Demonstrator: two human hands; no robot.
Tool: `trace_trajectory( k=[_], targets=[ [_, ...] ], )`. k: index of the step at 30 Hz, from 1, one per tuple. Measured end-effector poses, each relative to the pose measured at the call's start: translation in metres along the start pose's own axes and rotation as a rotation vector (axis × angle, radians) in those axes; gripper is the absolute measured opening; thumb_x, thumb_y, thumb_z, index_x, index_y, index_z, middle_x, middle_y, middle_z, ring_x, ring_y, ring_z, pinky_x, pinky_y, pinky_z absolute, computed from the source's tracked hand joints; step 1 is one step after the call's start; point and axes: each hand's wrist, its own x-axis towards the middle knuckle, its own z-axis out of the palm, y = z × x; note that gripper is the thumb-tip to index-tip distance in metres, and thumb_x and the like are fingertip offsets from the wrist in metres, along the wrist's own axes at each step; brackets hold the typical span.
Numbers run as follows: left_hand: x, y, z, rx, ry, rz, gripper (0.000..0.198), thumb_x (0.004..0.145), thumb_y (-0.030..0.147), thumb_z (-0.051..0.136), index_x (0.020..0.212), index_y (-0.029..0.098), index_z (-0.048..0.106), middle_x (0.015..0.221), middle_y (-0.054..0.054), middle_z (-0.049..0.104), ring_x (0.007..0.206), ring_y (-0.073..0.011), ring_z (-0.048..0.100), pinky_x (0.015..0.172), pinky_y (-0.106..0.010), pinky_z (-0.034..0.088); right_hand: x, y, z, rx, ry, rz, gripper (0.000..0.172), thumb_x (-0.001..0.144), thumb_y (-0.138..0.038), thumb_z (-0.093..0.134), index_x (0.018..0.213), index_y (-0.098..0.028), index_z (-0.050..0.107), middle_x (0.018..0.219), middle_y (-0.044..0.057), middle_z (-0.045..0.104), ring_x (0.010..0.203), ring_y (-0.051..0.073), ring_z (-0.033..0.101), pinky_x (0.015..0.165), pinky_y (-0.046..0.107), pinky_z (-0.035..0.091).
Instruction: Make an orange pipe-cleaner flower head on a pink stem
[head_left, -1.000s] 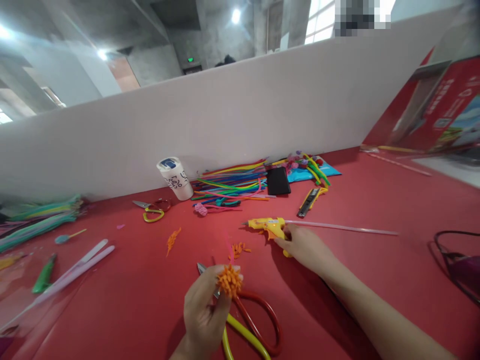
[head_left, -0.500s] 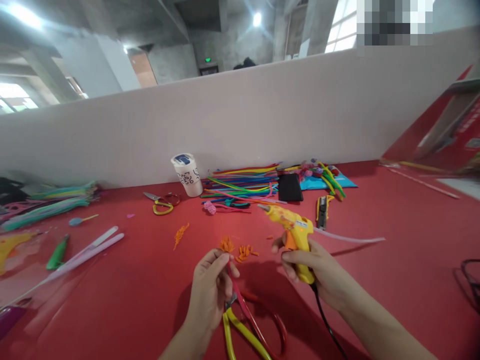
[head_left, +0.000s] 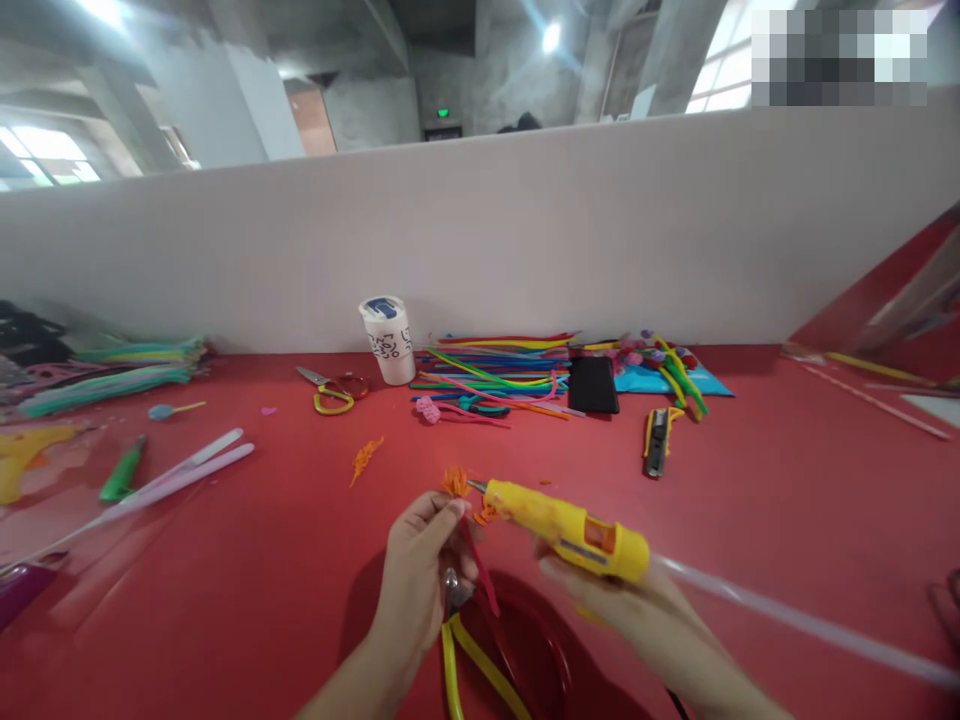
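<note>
Pinched in my left hand (head_left: 424,550) is a red stem (head_left: 484,580) topped by a small orange tufted flower (head_left: 455,482). My right hand (head_left: 622,600) is wrapped round a yellow glue gun (head_left: 562,522), tilted on its side. Its metal nozzle points left and lies right beside the orange tuft; whether they touch I cannot tell. A long clear glue stick (head_left: 795,610) sticks out of the gun's back. Small orange pieces (head_left: 486,512) lie on the table behind the nozzle. Below my left hand are pliers (head_left: 484,660) with yellow handles, partly hidden.
Along the white partition (head_left: 480,240) stand a white cup (head_left: 388,342), a bundle of coloured pipe cleaners (head_left: 495,362) and a black case (head_left: 593,385). Scissors (head_left: 331,392) and an orange twisted piece (head_left: 365,460) lie left. A utility knife (head_left: 657,442) lies right; a green tool (head_left: 124,470) is far left.
My right hand has turned the glue gun on its side and brought its nozzle down and left to the orange flower. My left hand keeps nearly the same place. The view has shifted slightly.
</note>
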Motion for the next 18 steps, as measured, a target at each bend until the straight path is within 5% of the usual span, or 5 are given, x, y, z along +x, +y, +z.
trace_trajectory(
  k=[8,18],
  targets=[
    [-0.001,0.003,0.003,-0.033,-0.032,0.005,0.017,0.072,0.027,0.067,0.068,0.015,0.054,0.052,0.003,0.064,0.035,-0.0063,0.052,0.035,-0.015,0.038,0.000,0.006,0.004,-0.425,0.015,-0.385,0.024,0.082,-0.036,0.053,0.065,-0.022,0.044,0.065,-0.001,0.046,0.058,0.015,0.046,0.056,0.028,0.041],
    [-0.003,0.005,0.003,-0.022,-0.030,-0.007,0.013,0.073,0.023,0.066,0.069,0.014,0.057,0.049,0.004,0.062,0.033,-0.0048,0.051,0.033,-0.012,0.036,0.000,0.012,0.006,-0.546,0.110,-0.434,0.027,0.083,-0.038,0.052,0.062,-0.023,0.046,0.061,0.001,0.049,0.055,0.015,0.049,0.052,0.028,0.043]
  ],
)
